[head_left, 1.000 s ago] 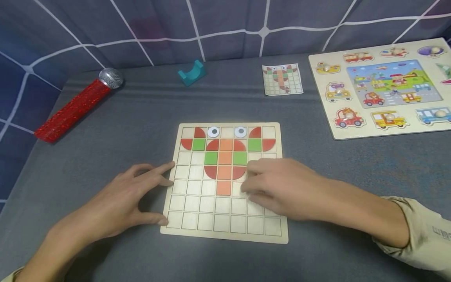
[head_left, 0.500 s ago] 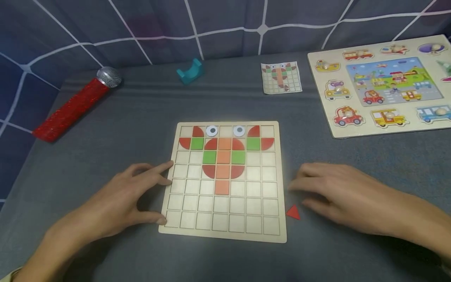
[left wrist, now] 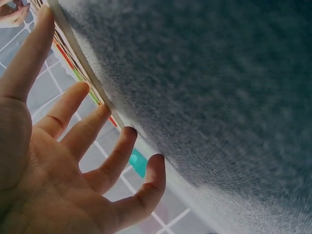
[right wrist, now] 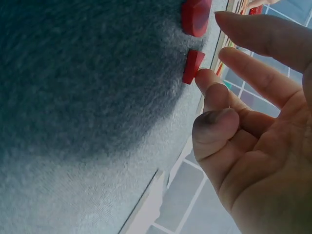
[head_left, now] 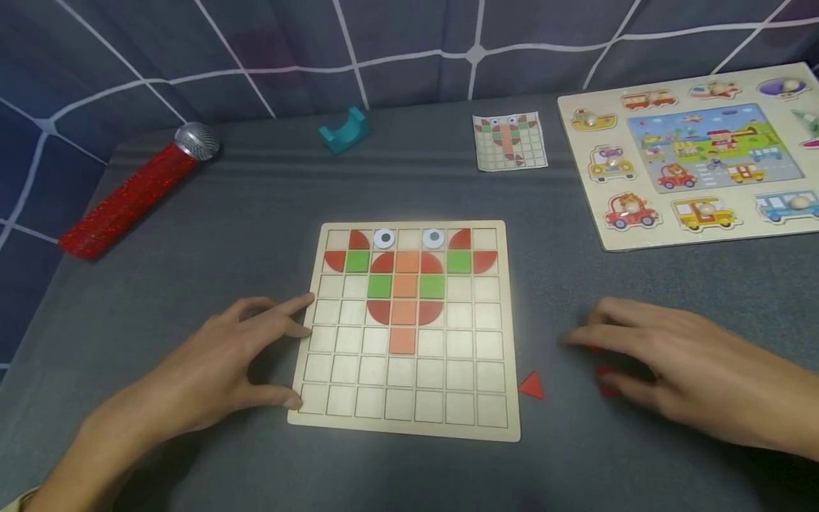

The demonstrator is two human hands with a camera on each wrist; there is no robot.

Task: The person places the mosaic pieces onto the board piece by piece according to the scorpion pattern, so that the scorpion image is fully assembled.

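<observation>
A wooden grid board (head_left: 451,430) lies on the grey table, with an upper pattern of red, green and orange pieces and two googly eyes. My left hand (head_left: 224,370) rests at the board's left edge, fingers spread, thumb near the lower corner; the left wrist view also has this hand (left wrist: 63,161) beside the board's side. A red triangle piece (head_left: 532,385) lies by the right edge. Further right, my right hand (head_left: 684,370) hovers over red pieces (head_left: 606,381), partly covered by its fingers. In the right wrist view, fingers reach beside a red piece (right wrist: 193,67), holding nothing visible.
Behind the board are a printed pattern card (head_left: 510,153), a teal curved block (head_left: 346,131) and a red glittery microphone (head_left: 137,192). A vehicle knob puzzle (head_left: 601,192) lies at the far right. A dark gridded cloth (head_left: 409,28) hangs along the back.
My right hand has moved right, off the board and past the red triangle, uncovering it and the board's lower right cells. My left hand keeps its place at the left edge.
</observation>
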